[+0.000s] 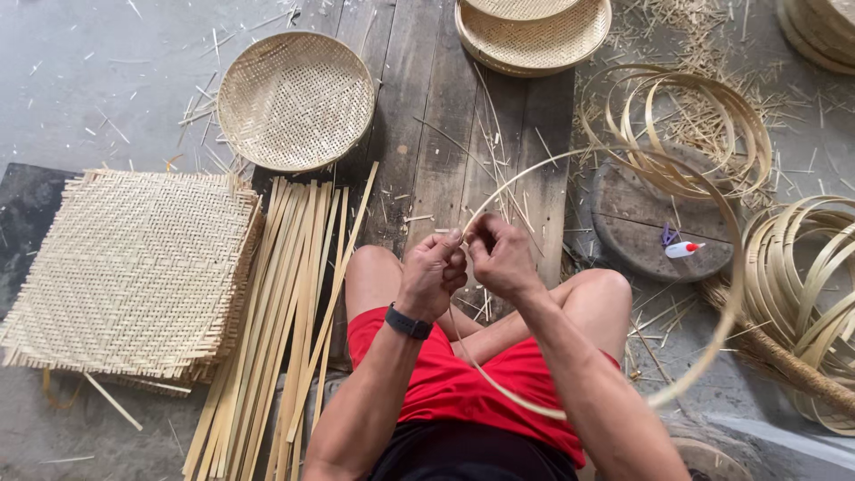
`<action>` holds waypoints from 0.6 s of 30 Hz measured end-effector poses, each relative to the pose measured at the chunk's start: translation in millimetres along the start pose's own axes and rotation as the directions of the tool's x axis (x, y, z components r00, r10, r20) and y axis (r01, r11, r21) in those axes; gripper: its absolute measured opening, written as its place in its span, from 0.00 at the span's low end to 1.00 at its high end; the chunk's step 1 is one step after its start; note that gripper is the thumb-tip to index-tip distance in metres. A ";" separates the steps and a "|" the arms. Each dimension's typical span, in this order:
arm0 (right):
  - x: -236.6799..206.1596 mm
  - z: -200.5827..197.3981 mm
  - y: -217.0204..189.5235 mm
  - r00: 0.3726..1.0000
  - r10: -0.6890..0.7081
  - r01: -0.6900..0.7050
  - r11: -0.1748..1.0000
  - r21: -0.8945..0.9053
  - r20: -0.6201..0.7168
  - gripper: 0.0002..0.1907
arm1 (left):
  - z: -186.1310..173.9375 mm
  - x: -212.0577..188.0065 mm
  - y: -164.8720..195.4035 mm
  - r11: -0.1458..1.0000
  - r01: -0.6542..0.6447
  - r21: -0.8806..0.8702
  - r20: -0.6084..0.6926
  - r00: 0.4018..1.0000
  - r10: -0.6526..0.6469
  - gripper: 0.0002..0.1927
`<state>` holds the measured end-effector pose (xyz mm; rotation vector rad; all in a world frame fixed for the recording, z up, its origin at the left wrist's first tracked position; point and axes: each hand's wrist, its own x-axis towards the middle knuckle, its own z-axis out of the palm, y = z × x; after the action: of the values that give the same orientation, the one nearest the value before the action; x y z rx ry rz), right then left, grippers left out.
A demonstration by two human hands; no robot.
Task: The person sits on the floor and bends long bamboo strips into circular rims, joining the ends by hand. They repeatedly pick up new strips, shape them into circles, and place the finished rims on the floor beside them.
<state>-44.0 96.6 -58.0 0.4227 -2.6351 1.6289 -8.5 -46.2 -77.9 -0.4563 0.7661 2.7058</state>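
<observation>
Where the two fists meet above the knees: the left hand (431,272) and the right hand (499,258) are both closed, pinching the ends of one bamboo hoop (726,312); the joint itself is hidden behind the fingers.
Hoop: it starts at the fingertips, arcs away to the right of the right hand, then curves back low across the red shorts (445,383); its nearest stretch is blurred.
Left wrist: a dark watch (409,322) sits just below the left hand.
Left of the left hand: a sheaf of long flat bamboo strips (276,330) lies on the floor, its near ends cut off by the bottom edge.
Farther left: a stack of square woven mats (134,267) rests partly over the strips; how many mats, I cannot tell.
Right of the right hand: a small white glue bottle (683,249) with a red cap lies on a round wooden block (641,236).
Far right: coiled bamboo hoops (802,285) are cut off by the edge.
Beyond the left hand: a round woven tray (296,101) lies on the floor.
Beyond the right hand: stacked round trays (534,36), cut off at the top.
</observation>
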 end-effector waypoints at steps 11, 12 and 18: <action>-55.7 -56.2 -14.3 0.982 0.026 -0.073 0.966 -0.249 -0.185 0.09 | -10.9 6.4 66.6 0.997 0.016 0.081 -0.101 0.995 -0.008 0.08; -67.2 -74.0 -18.6 0.940 -0.161 0.065 0.950 -0.304 -0.301 0.07 | -18.2 8.6 72.9 0.999 0.015 0.048 -0.142 0.990 -0.008 0.07; -72.3 -178.3 34.0 0.749 0.215 -0.179 0.976 0.121 -0.626 0.19 | -49.9 0.2 93.7 0.989 -0.061 -0.137 0.038 0.997 0.067 0.11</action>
<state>-5.2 283.8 -17.4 -0.3796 -2.1582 1.5265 -31.3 -149.8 -75.8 -0.4093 0.5970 2.8300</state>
